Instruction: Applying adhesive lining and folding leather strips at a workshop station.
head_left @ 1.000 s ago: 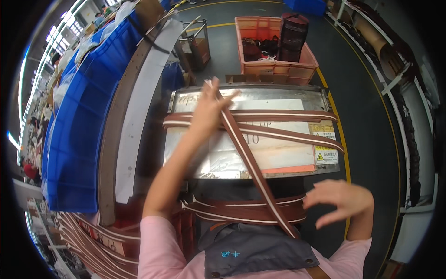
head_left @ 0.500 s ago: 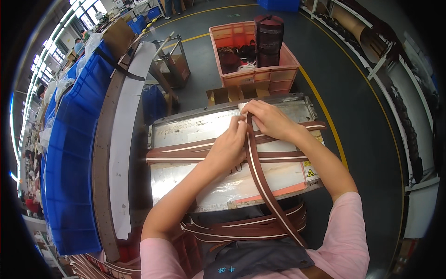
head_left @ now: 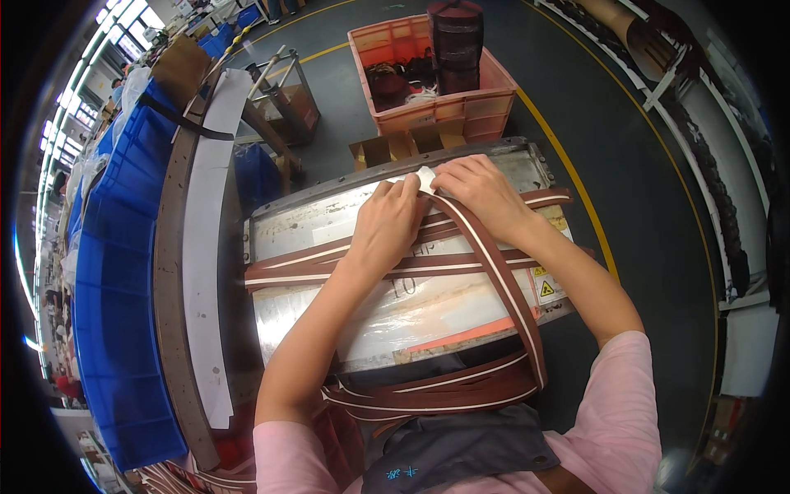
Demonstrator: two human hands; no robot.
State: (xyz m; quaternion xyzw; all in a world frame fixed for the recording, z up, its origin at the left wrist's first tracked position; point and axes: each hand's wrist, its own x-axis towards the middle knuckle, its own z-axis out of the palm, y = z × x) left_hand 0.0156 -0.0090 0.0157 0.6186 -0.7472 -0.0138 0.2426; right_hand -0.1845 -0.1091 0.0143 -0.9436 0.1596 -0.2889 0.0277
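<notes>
My left hand (head_left: 388, 222) is closed on a brown, white-striped strip (head_left: 494, 272) near the back of a metal-topped work surface (head_left: 296, 321). My right hand (head_left: 481, 198) is just right of it, fingers curled on a small white piece (head_left: 424, 176) where the strip bends. From there the strip arches rightward and runs down past the front edge. More striped strips (head_left: 309, 272) lie crosswise under my hands, and a bundle of them (head_left: 428, 399) hangs at the front by my grey apron.
Blue bins (head_left: 115, 313) and a long white-covered board (head_left: 206, 329) line the left. Beyond the surface stand a pink crate (head_left: 436, 121) holding dark items, cardboard boxes (head_left: 370, 152) and a metal cart (head_left: 292, 99). A rack (head_left: 728, 239) runs along the right; people appear far off.
My right hand has come up from the lower right to join my left at the strip's upper end. The strip's middle has since swung rightward, and the view has shifted.
</notes>
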